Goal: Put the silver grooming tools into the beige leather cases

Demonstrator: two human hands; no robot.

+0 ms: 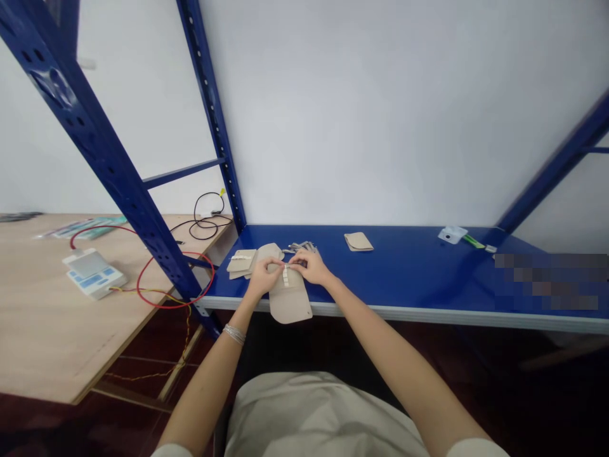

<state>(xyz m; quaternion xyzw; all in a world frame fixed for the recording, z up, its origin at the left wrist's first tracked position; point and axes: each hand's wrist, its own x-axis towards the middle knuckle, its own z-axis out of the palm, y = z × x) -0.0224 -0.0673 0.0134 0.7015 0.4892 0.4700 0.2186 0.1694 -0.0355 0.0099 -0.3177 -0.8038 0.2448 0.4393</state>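
An unfolded beige case (291,306) with a white strip of loops (286,277) lies at the front edge of the blue shelf, its rounded end hanging over. My left hand (264,275) pinches it beside the top of the strip. Close to the same spot, the fingers of my right hand (311,266) are pinched together. What sits between them is too small to make out. Just beyond my hands is a small heap of shiny metal tools (304,245). To the left, more beige cases (241,261) are stacked, partly overlapped by the open one.
A folded beige case (358,241) lies further right on the blue shelf (404,273). Toward its right end are a white packet (451,235) and a green cutter (473,242). Blue uprights (118,165) frame the shelf. A wooden table (42,317) at left carries a white device (94,274) and cables.
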